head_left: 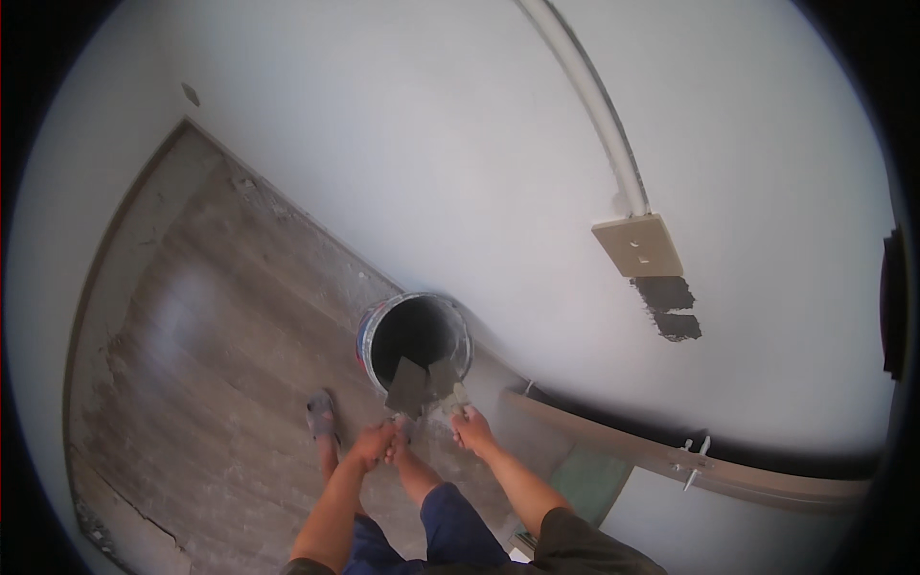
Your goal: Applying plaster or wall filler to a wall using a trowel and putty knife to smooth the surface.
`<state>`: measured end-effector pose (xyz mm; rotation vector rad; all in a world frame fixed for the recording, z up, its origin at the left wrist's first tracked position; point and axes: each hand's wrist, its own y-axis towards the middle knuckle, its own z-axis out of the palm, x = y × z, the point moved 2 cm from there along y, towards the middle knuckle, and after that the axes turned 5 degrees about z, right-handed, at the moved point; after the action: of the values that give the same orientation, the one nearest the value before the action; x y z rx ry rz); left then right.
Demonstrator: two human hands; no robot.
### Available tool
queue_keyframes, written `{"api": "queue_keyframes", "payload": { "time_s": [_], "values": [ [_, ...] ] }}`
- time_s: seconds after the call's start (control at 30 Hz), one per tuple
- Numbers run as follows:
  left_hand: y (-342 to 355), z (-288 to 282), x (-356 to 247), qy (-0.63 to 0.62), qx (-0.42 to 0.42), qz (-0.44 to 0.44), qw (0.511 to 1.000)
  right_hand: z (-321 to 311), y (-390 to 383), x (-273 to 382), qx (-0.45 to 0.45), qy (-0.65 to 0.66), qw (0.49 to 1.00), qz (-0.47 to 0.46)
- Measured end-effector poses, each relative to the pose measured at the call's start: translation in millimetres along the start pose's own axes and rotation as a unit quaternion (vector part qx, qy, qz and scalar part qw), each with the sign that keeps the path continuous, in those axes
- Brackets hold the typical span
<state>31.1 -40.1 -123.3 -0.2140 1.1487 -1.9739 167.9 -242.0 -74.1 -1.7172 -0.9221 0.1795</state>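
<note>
My left hand (372, 444) is closed on the handle of a trowel, whose wide grey blade (408, 386) points up over the near rim of a round bucket (422, 321). My right hand (471, 431) grips a putty knife by its pale handle (460, 395). The putty knife's smaller grey blade (443, 376) is beside the trowel blade, also at the near rim. Whether the two blades touch, I cannot tell. Inside, the bucket is dark, and its contents are hard to make out.
Against the white wall (460, 172), the bucket stands on a dusty wood-look floor (220, 316). A beige plate (640, 246) sits below a pale conduit (604, 115), above dark grey patches (676, 321). At right lies a long brown board (623, 436) with white fittings (704, 446).
</note>
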Motion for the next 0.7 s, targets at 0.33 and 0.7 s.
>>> {"api": "queue_keyframes", "payload": {
  "time_s": [0.33,0.7],
  "values": [
    [29.3,5.1,-11.8,0.021,-0.039,0.036,0.998,-35.2,85.3,-11.4,-0.131,-0.314,0.927,-0.160],
    [45.6,-28.2,41.7,0.010,-0.090,0.040,0.995,23.4,233.2,62.0,-0.082,-0.603,0.774,-0.175]
  ]
}}
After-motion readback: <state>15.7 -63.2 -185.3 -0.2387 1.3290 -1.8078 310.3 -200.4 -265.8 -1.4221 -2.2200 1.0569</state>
